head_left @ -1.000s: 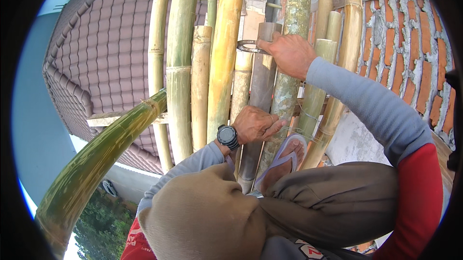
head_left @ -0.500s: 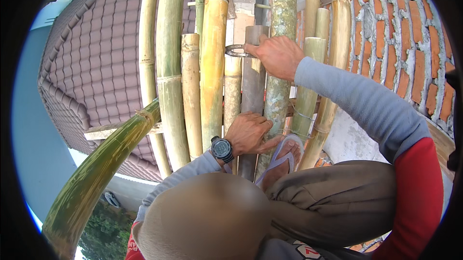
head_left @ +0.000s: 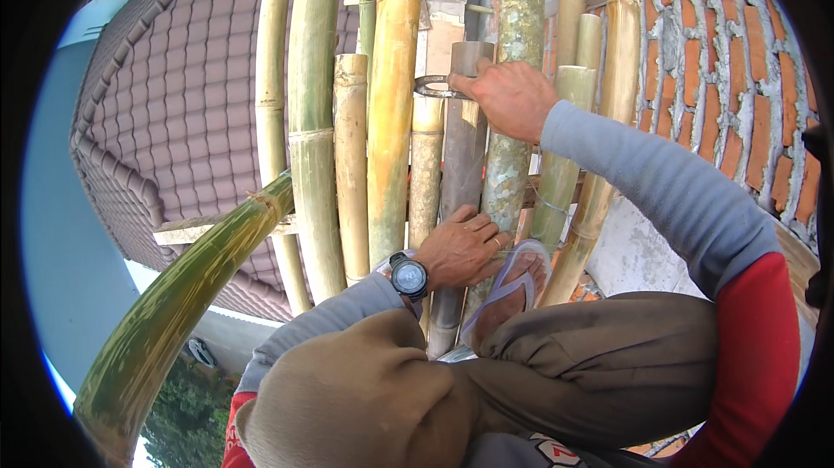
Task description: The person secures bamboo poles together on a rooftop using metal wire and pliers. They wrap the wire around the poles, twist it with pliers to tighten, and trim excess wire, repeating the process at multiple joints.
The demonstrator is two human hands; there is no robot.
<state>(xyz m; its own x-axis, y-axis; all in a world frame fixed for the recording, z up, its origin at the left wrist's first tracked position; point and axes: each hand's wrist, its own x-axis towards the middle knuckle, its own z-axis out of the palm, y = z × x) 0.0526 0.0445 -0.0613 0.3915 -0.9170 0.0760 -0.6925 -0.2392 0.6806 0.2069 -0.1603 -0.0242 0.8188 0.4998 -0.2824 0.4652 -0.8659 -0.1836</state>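
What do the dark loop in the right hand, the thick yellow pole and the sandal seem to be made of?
Dark loop: probably metal, dark with bright glints along its thin rim.
Yellow pole: bamboo, smooth and slightly glossy, with a ringed joint.
Sandal: likely rubber or foam, matte pale lavender, soft-looking strap.

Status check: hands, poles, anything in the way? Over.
Right hand gripping dark looped tool. Left hand over grey pole, grip unclear. Sandalled foot close beside left hand.
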